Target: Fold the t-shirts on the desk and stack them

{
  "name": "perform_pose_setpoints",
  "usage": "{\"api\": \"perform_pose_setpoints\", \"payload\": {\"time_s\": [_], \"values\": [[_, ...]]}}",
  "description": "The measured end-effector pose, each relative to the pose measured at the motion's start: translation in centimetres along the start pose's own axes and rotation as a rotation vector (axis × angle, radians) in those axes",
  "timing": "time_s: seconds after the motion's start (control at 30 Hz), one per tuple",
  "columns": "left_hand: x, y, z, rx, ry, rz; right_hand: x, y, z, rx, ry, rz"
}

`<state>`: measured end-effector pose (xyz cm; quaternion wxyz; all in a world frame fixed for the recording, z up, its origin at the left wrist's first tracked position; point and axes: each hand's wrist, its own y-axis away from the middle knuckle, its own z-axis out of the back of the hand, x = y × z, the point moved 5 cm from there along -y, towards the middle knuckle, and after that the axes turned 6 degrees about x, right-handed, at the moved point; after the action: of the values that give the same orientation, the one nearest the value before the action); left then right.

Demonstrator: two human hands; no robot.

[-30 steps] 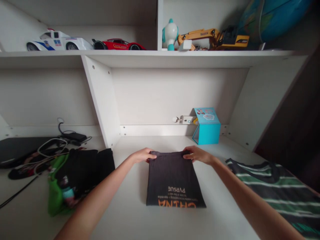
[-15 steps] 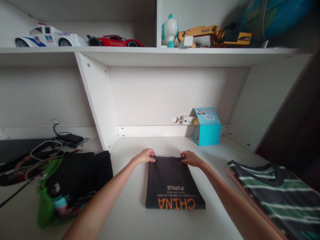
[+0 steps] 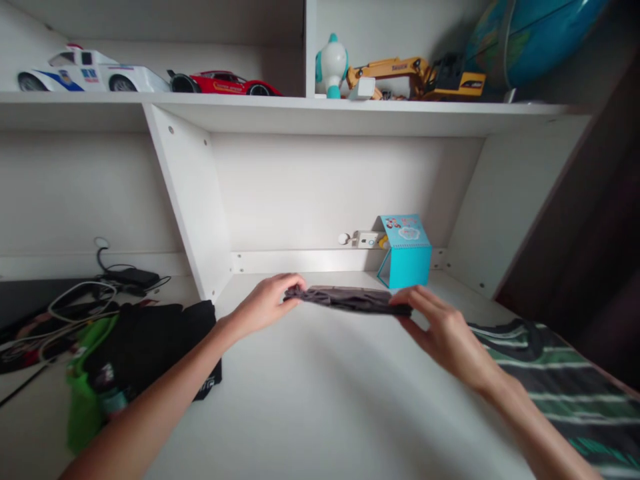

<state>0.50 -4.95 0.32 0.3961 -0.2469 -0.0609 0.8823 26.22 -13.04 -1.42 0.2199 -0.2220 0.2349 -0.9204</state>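
While my left hand [image 3: 263, 307] and right hand [image 3: 440, 330] pinch its ends, folded dark shirt [image 3: 350, 299] lifted off bench [image 3: 320, 400]; striped shirt [image 3: 560, 380] unfolded.

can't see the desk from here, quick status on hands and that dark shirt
Left hand and right hand each grip an end of the folded dark shirt, lifted flat off the desk. Blue box stands just behind.

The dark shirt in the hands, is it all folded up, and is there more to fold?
The dark shirt looks folded: it is a flat bundle, held up off the desk between the left hand and right hand. A striped shirt lies spread out at the right, unfolded. Black clothes sit heaped at the left.
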Motion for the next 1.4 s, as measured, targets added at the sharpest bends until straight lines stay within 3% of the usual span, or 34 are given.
{"api": "perform_pose_setpoints", "payload": {"time_s": [0.1,0.17,0.2,0.4,0.5,0.6,0.7,0.83,0.9,0.97,1.03,1.17,1.27,1.4], "values": [[0.1,3.2,-3.6,0.296,-0.056,0.038,2.0,4.3,-2.5,0.350,-0.100,-0.022],[0.0,4.9,-6.2,0.502,-0.070,0.061,1.9,5.9,-4.3,0.562,-0.191,-0.061],[-0.5,5.5,-7.2,0.549,-0.072,0.056,1.4,6.0,-5.1,0.607,-0.219,-0.073],[-7.8,5.7,-13.0,0.450,-0.074,-0.209,-4.0,2.2,-9.1,0.464,-0.089,-0.070],[-9.1,5.6,-15.4,0.432,-0.115,-0.234,-5.3,1.8,-10.8,0.479,-0.037,-0.080],[-7.6,5.6,-15.1,0.362,-0.179,-0.173,-4.6,3.4,-10.8,0.452,0.050,-0.133],[-4.4,5.5,-13.2,0.323,-0.209,-0.096,-1.2,6.0,-10.1,0.444,0.104,-0.163],[0.4,5.1,-11.7,0.314,-0.199,0.022,4.9,8.6,-9.2,0.521,-0.075,-0.033],[2.0,4.9,-11.6,0.253,-0.214,0.090,5.5,8.8,-8.5,0.504,-0.160,-0.018],[2.9,5.1,-11.5,0.164,-0.248,0.193,3.2,8.3,-7.8,0.403,-0.108,-0.152],[3.2,5.5,-11.7,0.134,-0.281,0.296,-0.7,7.8,-7.6,0.335,0.036,-0.346],[2.5,5.9,-12.3,0.161,-0.272,0.363,-6.5,6.4,-9.6,0.390,0.173,-0.512],[2.4,5.3,-13.2,0.143,-0.099,0.368,-7.5,5.2,-11.3,0.379,0.151,-0.527],[3.5,4.3,-14.8,0.049,0.399,0.391,-7.0,4.5,-11.8,0.339,0.074,-0.515]]}}
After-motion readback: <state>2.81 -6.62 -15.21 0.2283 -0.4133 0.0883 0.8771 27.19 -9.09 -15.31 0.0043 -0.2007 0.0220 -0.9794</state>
